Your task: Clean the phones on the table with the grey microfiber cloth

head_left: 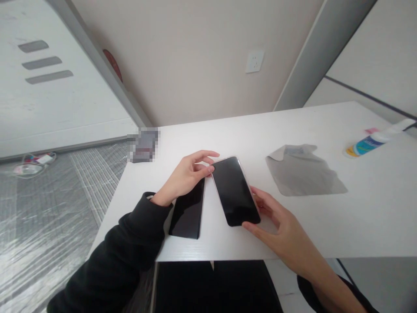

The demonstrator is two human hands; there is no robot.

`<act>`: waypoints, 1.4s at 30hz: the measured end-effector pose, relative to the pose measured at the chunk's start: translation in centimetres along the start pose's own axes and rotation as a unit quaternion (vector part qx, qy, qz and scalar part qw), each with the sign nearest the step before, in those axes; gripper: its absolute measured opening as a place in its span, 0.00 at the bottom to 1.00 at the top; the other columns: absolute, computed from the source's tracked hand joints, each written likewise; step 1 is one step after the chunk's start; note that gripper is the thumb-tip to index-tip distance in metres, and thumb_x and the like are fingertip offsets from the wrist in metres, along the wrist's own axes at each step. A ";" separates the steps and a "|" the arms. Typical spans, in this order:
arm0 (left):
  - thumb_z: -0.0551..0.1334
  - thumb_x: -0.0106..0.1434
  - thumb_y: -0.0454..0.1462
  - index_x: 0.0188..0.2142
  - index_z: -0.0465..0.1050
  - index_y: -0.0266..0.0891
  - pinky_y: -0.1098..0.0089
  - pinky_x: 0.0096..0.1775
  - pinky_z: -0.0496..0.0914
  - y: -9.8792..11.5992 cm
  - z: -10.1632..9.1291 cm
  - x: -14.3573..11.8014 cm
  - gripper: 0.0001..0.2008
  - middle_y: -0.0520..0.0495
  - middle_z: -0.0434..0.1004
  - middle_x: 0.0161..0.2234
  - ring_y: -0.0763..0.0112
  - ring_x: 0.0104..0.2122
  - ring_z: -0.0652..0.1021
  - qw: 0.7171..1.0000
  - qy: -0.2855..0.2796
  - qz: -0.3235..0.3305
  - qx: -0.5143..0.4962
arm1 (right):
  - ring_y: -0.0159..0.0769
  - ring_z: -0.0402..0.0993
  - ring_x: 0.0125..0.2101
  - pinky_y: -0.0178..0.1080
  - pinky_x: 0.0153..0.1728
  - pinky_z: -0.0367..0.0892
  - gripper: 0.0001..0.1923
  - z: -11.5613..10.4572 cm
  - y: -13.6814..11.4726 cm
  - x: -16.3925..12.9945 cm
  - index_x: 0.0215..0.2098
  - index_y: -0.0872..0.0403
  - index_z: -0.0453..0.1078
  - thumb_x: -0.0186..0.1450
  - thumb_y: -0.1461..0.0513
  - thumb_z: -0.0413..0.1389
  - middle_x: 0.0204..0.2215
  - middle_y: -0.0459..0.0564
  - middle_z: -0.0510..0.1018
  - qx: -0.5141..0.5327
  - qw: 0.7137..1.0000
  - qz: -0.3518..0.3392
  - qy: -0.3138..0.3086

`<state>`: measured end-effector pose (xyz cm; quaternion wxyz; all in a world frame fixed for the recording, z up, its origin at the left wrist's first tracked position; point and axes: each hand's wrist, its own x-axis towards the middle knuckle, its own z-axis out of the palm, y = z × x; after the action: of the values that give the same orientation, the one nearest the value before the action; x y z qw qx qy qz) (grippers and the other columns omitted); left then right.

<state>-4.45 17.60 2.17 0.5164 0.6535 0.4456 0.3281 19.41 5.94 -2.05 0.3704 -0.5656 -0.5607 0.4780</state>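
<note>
A black-screened phone with a pale rim is held between both hands just above the white table. My left hand pinches its far corner with thumb and fingertips. My right hand grips its near end and right edge. A second dark slab, a black phone or glass sheet, lies flat on the table beside it, partly under my left hand.
A grey cloth lies to the right of the phones. A spray bottle lies on its side at the far right edge. A blurred small object sits at the table's far left corner. Plastic-covered floor lies left.
</note>
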 end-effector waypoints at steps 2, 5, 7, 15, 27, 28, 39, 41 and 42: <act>0.69 0.61 0.40 0.54 0.77 0.40 0.67 0.42 0.74 -0.1 -0.2 0.0 0.21 0.48 0.77 0.40 0.72 0.34 0.78 0.999 0.011 -0.016 -0.042 | 0.52 0.75 0.60 0.56 0.62 0.70 0.32 0.1 0.3 -0.1 0.64 0.47 0.71 0.63 0.50 0.67 0.62 0.54 0.77 0.084 0.996 -0.010 -0.004; 0.71 0.59 0.40 0.52 0.79 0.39 0.67 0.42 0.74 0.1 -0.4 -0.2 0.21 0.47 0.79 0.42 0.73 0.35 0.78 0.996 0.016 -0.026 -0.088 | 0.52 0.78 0.57 0.53 0.59 0.75 0.31 0.3 0.9 0.0 0.59 0.48 0.76 0.59 0.52 0.71 0.58 0.54 0.80 0.170 0.985 0.006 0.003; 0.72 0.59 0.40 0.51 0.81 0.39 0.68 0.44 0.75 0.5 -0.4 -0.4 0.20 0.47 0.80 0.43 0.74 0.35 0.78 0.994 0.013 -0.020 -0.108 | 0.51 0.81 0.52 0.53 0.55 0.78 0.29 0.3 1.3 0.3 0.54 0.49 0.79 0.56 0.52 0.74 0.53 0.54 0.84 0.198 0.980 0.019 0.023; 0.73 0.59 0.42 0.49 0.84 0.40 0.66 0.46 0.75 1.4 -0.3 -1.2 0.18 0.44 0.85 0.46 0.69 0.41 0.80 0.987 0.025 0.025 -0.157 | 0.47 0.80 0.53 0.49 0.54 0.78 0.26 1.5 0.1 0.1 0.54 0.46 0.74 0.60 0.52 0.72 0.53 0.53 0.83 0.231 0.973 0.014 0.012; 0.68 0.64 0.36 0.49 0.83 0.41 0.72 0.39 0.76 1.6 -0.5 -1.7 0.14 0.43 0.82 0.52 0.72 0.39 0.79 0.986 0.027 0.024 -0.160 | 0.49 0.87 0.39 0.50 0.45 0.83 0.31 3.8 -1.5 0.3 0.52 0.50 0.69 0.56 0.52 0.74 0.41 0.54 0.87 0.155 0.986 0.047 0.046; 0.68 0.64 0.36 0.49 0.83 0.40 0.71 0.39 0.76 1.4 -0.5 -1.6 0.14 0.43 0.83 0.52 0.72 0.39 0.79 0.986 0.028 0.026 -0.159 | 0.49 0.87 0.40 0.50 0.46 0.83 0.32 3.7 -1.5 0.3 0.54 0.49 0.69 0.56 0.52 0.74 0.42 0.54 0.87 0.160 0.985 0.045 0.043; 0.64 0.67 0.34 0.49 0.83 0.38 0.61 0.49 0.73 -0.5 -0.5 -0.2 0.13 0.42 0.86 0.45 0.65 0.41 0.80 0.991 0.001 0.066 0.114 | 0.52 0.73 0.61 0.57 0.61 0.70 0.39 1.6 0.2 -0.3 0.72 0.47 0.56 0.68 0.48 0.61 0.64 0.57 0.74 -0.020 0.999 -0.011 -0.044; 0.64 0.67 0.35 0.48 0.83 0.40 0.60 0.51 0.72 -0.6 -0.6 -0.1 0.13 0.44 0.86 0.45 0.63 0.44 0.80 0.982 -0.012 0.095 0.163 | 0.54 0.64 0.68 0.61 0.66 0.62 0.46 1.6 0.2 -0.8 0.76 0.43 0.46 0.67 0.47 0.61 0.71 0.56 0.63 -0.095 0.995 -0.027 -0.029; 0.64 0.67 0.36 0.48 0.83 0.41 0.60 0.51 0.72 -0.7 -0.7 0.0 0.13 0.44 0.86 0.45 0.62 0.45 0.80 0.978 -0.022 0.103 0.177 | 0.56 0.61 0.69 0.62 0.66 0.61 0.47 1.6 0.2 -1.0 0.76 0.43 0.44 0.66 0.47 0.62 0.72 0.56 0.60 -0.134 0.990 -0.040 -0.022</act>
<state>-5.28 17.89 1.63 0.3655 0.7843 0.4151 0.2810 18.05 4.76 -2.55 0.2975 -0.5763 -0.6500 0.3961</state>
